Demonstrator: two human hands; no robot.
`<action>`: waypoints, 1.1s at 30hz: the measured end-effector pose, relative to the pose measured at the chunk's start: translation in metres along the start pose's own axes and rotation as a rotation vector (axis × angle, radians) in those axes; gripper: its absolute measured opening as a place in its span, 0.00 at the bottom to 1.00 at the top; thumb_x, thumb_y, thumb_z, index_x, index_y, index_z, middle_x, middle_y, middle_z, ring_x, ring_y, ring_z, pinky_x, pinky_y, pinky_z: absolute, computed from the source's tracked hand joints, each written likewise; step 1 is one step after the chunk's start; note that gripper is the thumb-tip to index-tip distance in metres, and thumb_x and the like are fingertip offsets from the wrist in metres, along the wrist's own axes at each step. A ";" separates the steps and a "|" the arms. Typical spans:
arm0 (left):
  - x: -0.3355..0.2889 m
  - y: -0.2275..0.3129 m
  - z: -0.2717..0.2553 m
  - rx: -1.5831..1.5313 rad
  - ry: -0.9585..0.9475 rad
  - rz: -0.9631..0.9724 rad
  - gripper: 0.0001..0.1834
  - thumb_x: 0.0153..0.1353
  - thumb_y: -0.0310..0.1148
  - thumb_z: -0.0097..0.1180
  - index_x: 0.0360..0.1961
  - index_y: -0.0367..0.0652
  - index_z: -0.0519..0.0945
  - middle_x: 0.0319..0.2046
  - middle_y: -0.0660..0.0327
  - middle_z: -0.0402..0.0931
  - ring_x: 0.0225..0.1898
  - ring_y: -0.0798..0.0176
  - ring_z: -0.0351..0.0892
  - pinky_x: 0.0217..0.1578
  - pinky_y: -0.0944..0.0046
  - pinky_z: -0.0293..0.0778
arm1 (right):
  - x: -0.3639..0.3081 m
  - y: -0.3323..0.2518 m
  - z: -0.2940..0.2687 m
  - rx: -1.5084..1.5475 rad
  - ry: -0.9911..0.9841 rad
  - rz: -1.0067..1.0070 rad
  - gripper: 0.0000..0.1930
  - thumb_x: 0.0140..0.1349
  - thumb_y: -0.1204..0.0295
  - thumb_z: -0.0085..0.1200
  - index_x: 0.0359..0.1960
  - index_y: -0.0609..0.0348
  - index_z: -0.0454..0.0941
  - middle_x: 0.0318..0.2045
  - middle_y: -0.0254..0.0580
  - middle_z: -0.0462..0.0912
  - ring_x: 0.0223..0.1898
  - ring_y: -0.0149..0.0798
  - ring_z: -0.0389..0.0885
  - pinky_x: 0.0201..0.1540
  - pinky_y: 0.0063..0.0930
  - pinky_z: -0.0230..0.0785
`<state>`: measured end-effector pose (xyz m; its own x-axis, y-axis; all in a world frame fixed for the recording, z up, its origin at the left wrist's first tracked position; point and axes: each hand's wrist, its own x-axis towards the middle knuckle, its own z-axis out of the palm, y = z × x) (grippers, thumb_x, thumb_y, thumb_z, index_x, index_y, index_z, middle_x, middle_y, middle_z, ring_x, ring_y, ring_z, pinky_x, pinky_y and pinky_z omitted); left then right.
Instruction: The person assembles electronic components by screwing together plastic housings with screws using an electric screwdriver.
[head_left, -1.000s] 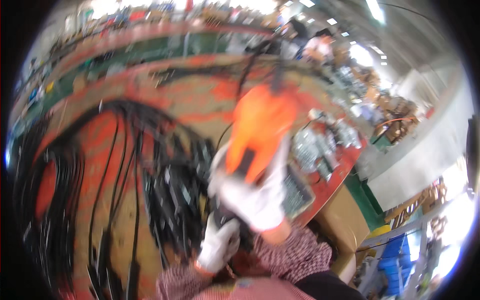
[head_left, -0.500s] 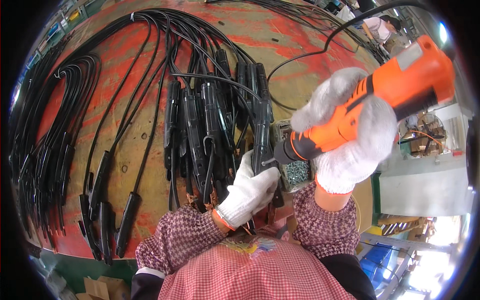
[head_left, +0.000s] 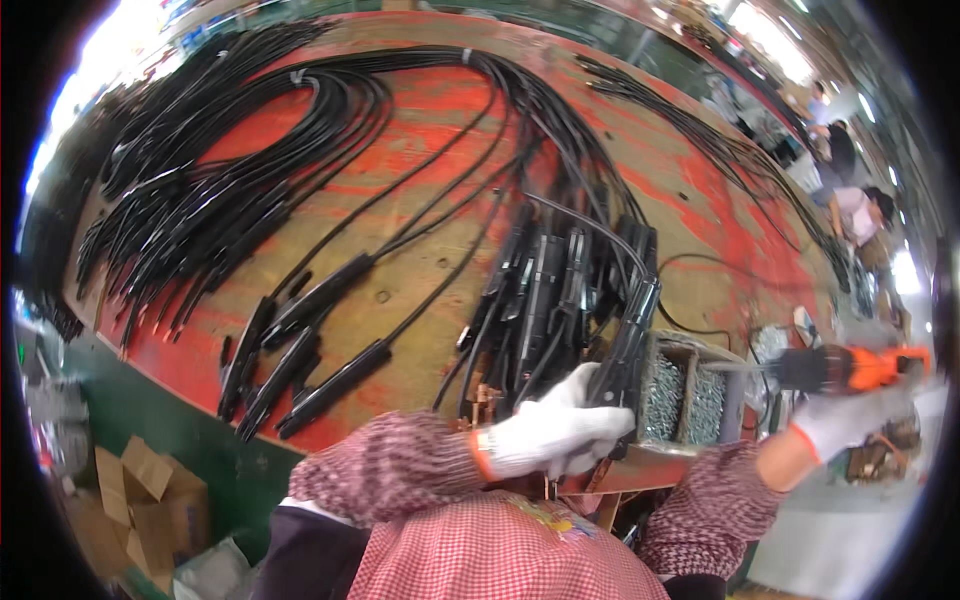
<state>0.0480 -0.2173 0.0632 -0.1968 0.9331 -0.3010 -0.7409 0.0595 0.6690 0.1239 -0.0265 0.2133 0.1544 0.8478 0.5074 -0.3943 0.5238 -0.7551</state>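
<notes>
My left hand [head_left: 560,428], in a white knitted glove, is closed round the lower end of a black plastic handle [head_left: 630,335] with a cable. The handle leans on a pile of similar black handles [head_left: 545,285] whose cables run back over the bench. Off to the right, my right hand [head_left: 855,412], also gloved, is wrapped round an orange and black power screwdriver [head_left: 865,368]. The tool lies level, its long bit [head_left: 735,367] pointing left above an open screw box [head_left: 701,348], apart from the held handle. Motion blurs the right hand and tool.
Several loose handles [head_left: 335,385] lie left of the pile on the worn red bench [head_left: 420,215]. Bundled cables [head_left: 200,230] cover the far left, and more cables [head_left: 700,130] stretch along the right. A cardboard box [head_left: 150,500] stands below at left. Other people [head_left: 858,215] are at the far right.
The screwdriver has left the end of the held handle and swung right, its bit now by the screw box. My left hand keeps hold of the handle. The whole view has shifted.
</notes>
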 end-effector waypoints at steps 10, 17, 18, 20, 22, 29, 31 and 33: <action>-0.190 0.038 -0.146 1.811 1.477 0.117 0.19 0.47 0.37 0.66 0.41 0.44 0.81 0.45 0.51 0.75 0.46 0.45 0.75 0.49 0.51 0.70 | -0.032 0.046 -0.062 0.115 -0.068 0.479 0.11 0.66 0.66 0.55 0.39 0.62 0.75 0.29 0.35 0.74 0.29 0.31 0.73 0.32 0.28 0.68; -0.043 0.033 -0.109 1.584 1.050 0.653 0.18 0.53 0.38 0.63 0.45 0.43 0.80 0.46 0.49 0.76 0.49 0.42 0.75 0.52 0.48 0.69 | -0.018 0.021 -0.075 -0.083 0.004 -0.041 0.13 0.67 0.64 0.50 0.39 0.63 0.75 0.26 0.40 0.75 0.28 0.36 0.76 0.34 0.33 0.76; -0.022 0.035 -0.105 1.426 0.981 0.583 0.23 0.55 0.40 0.63 0.50 0.42 0.78 0.47 0.48 0.77 0.50 0.42 0.76 0.52 0.49 0.70 | -0.020 0.024 -0.087 0.039 -0.183 0.033 0.12 0.67 0.64 0.49 0.43 0.60 0.74 0.28 0.40 0.76 0.28 0.37 0.77 0.33 0.35 0.76; 0.016 0.040 -0.106 1.301 0.885 0.391 0.33 0.56 0.48 0.61 0.60 0.42 0.72 0.52 0.46 0.77 0.54 0.42 0.77 0.56 0.51 0.70 | -0.033 0.041 -0.107 0.162 -0.359 0.158 0.13 0.66 0.65 0.49 0.48 0.58 0.72 0.27 0.41 0.77 0.26 0.40 0.78 0.30 0.39 0.77; 0.040 0.048 -0.125 1.307 0.893 0.357 0.35 0.57 0.48 0.60 0.63 0.43 0.69 0.52 0.46 0.78 0.53 0.44 0.78 0.56 0.53 0.70 | -0.046 0.029 -0.095 0.251 -0.302 0.309 0.15 0.63 0.71 0.51 0.50 0.60 0.70 0.25 0.44 0.77 0.22 0.43 0.78 0.26 0.41 0.77; -0.004 0.037 -0.144 -0.164 0.596 0.436 0.16 0.68 0.40 0.50 0.51 0.42 0.74 0.29 0.62 0.73 0.24 0.70 0.71 0.21 0.67 0.71 | -0.036 0.019 -0.100 0.056 -0.541 0.588 0.21 0.53 0.86 0.61 0.49 0.64 0.69 0.31 0.46 0.80 0.27 0.43 0.85 0.29 0.39 0.82; -0.037 0.032 -0.087 -0.183 0.562 0.301 0.10 0.70 0.38 0.47 0.45 0.46 0.73 0.27 0.66 0.69 0.23 0.72 0.69 0.21 0.69 0.67 | -0.036 0.032 -0.084 -0.025 -0.757 0.732 0.20 0.52 0.80 0.67 0.45 0.64 0.72 0.35 0.42 0.81 0.30 0.37 0.85 0.35 0.32 0.81; -0.050 0.023 -0.074 -0.261 0.376 0.084 0.12 0.72 0.40 0.41 0.41 0.44 0.73 0.25 0.71 0.65 0.25 0.72 0.67 0.24 0.70 0.64 | -0.039 0.038 -0.053 -0.168 -0.966 0.888 0.24 0.50 0.75 0.70 0.48 0.62 0.73 0.35 0.40 0.82 0.31 0.33 0.84 0.38 0.29 0.79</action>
<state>-0.0065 -0.2893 0.0431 -0.4463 0.7346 -0.5111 -0.8399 -0.1468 0.5225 0.1508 -0.0348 0.1427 -0.8273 0.5422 -0.1468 0.1018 -0.1123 -0.9884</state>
